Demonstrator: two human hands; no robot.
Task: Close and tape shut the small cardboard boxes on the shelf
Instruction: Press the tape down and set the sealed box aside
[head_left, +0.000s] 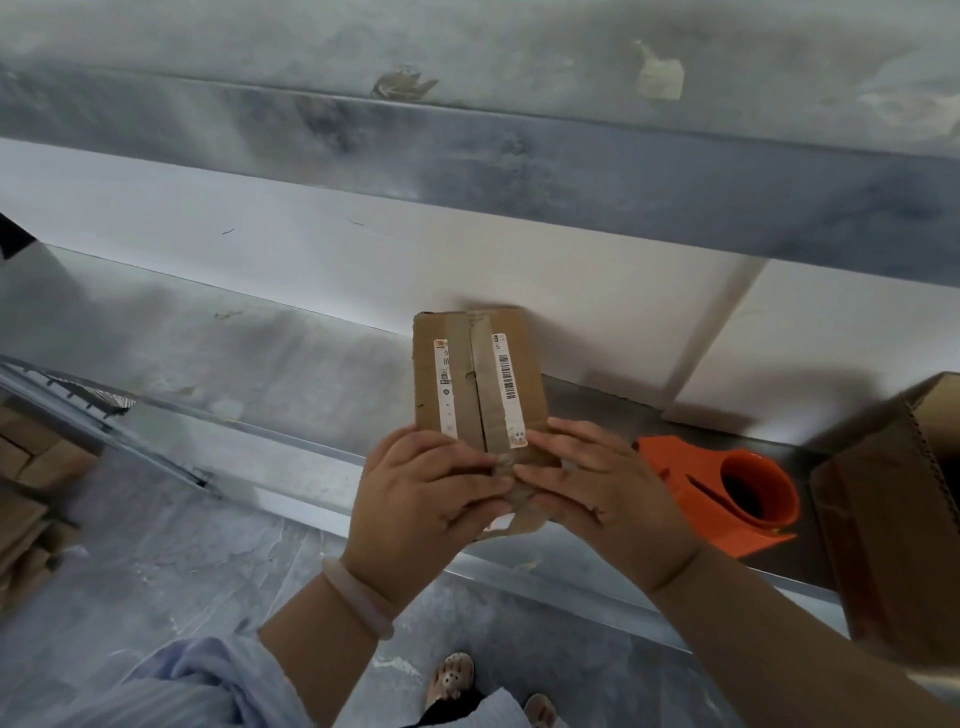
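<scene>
Left hand (415, 499) and right hand (597, 493) are holding the small brown cardboard box (524, 374) above the grey metal shelf's (311, 460) front edge, grips curling round its near end, probably flattening brown tape (491, 400).

Grey metal shelf (208, 338), scuffed, tape scraps stuck on it. Right of centre: orange tape dispenser (727, 493) lying near the front lip. Far right edge: large open cardboard box (883, 519), just beside the dispenser.
</scene>
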